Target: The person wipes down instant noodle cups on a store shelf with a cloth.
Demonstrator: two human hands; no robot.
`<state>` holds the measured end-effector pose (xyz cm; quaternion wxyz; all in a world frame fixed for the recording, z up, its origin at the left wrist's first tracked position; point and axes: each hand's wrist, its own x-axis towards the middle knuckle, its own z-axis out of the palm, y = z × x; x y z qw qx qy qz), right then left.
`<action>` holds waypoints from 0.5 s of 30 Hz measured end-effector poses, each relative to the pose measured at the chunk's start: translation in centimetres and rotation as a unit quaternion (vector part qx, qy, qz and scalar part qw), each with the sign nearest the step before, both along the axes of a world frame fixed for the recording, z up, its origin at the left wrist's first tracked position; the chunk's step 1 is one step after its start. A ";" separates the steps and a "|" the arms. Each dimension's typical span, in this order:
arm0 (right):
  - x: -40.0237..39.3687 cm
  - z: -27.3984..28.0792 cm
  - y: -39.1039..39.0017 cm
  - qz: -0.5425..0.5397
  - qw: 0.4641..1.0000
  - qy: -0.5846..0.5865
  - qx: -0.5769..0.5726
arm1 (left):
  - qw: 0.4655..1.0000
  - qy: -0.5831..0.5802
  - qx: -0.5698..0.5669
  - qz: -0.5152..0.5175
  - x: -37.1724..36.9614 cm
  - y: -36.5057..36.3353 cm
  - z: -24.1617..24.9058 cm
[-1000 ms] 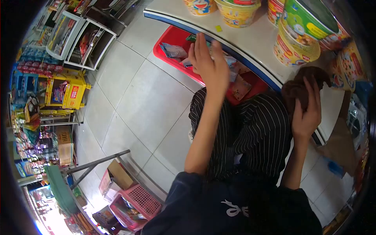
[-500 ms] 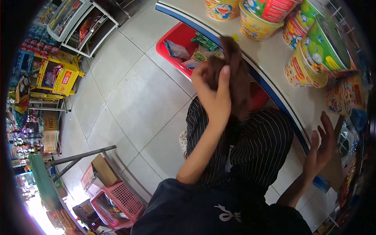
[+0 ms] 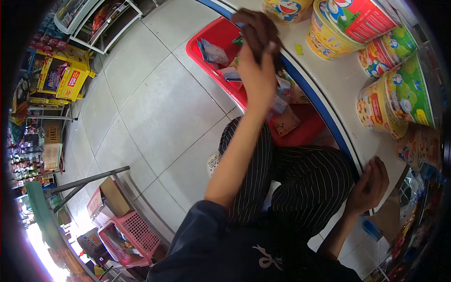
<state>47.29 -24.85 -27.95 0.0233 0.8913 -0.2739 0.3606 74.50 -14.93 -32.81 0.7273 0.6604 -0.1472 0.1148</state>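
While my left hand [image 3: 257,77] is raised over the red basket [image 3: 217,42], its fingers [image 3: 268,49] are closed around a dark brown cloth [image 3: 256,29], held just at the blue edge of the white table [image 3: 345,77]. My right hand [image 3: 369,185] rests on the table's near edge, fingers curled; I cannot tell whether they grip anything. Cartoon-printed tubs [image 3: 385,108] stand on the table.

Near the top centre of the frame the left hand [image 3: 256,70] grips a dark brown cloth [image 3: 256,28] above a red basket [image 3: 206,40] of packets. At lower right the right hand [image 3: 369,185] curls on the white counter's edge [image 3: 343,80] — printed tubs [image 3: 392,103] stand at upper right.
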 end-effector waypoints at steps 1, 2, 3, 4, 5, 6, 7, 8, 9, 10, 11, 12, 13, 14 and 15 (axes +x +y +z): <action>0.1 0.1 0.0 -0.004 1.000 -0.003 0.007 | 1.000 -0.007 -0.007 0.013 1.9 0.3 -0.1; 0.1 0.2 -0.1 -0.007 1.000 0.003 0.000 | 1.000 -0.013 -0.014 0.025 3.9 0.5 -0.3; 0.2 0.2 -0.1 -0.011 1.000 0.010 -0.007 | 0.999 0.005 0.003 0.039 5.9 0.9 -0.5; 0.2 0.2 -0.1 -0.015 1.000 0.017 -0.014 | 0.998 0.023 0.019 0.052 7.8 1.2 -0.7; 0.2 0.1 -0.2 -0.021 1.000 0.012 -0.012 | 0.999 0.023 -0.006 0.038 9.4 1.6 -0.9; 0.2 0.0 -0.2 -0.026 1.000 0.007 -0.010 | 0.999 0.022 -0.032 0.025 11.0 1.9 -1.2; 0.2 -0.2 -0.3 -0.031 0.999 0.003 -0.008 | 0.998 0.022 -0.059 0.013 12.6 2.3 -1.5; 0.3 -0.3 -0.4 -0.032 0.999 -0.003 0.000 | 0.998 0.055 -0.038 0.023 14.6 2.7 -1.9; 0.3 -0.4 -0.4 -0.033 0.999 -0.007 0.007 | 0.996 0.063 -0.058 0.017 15.9 2.6 -2.2; 0.2 -0.4 -0.4 -0.035 0.999 -0.013 0.013 | 0.994 0.071 -0.079 0.010 16.9 2.5 -2.3; 0.1 -0.5 -0.4 -0.031 0.999 -0.009 0.008 | 0.992 0.096 -0.074 0.024 17.8 2.7 -2.2; 0.1 -0.4 -0.4 -0.027 1.000 -0.006 0.001 | 0.989 0.120 -0.071 0.037 18.6 3.0 -2.2; 0.1 -0.4 -0.5 -0.025 1.000 -0.005 -0.007 | 0.986 0.143 -0.069 0.049 19.3 2.8 -2.1; 0.0 -0.2 -0.5 -0.023 1.000 0.000 -0.013 | 0.993 0.067 -0.075 0.067 19.3 2.5 -2.5; 0.0 -0.2 -0.5 -0.021 1.000 0.003 -0.019 | 0.993 -0.011 -0.080 0.085 19.4 2.2 -3.7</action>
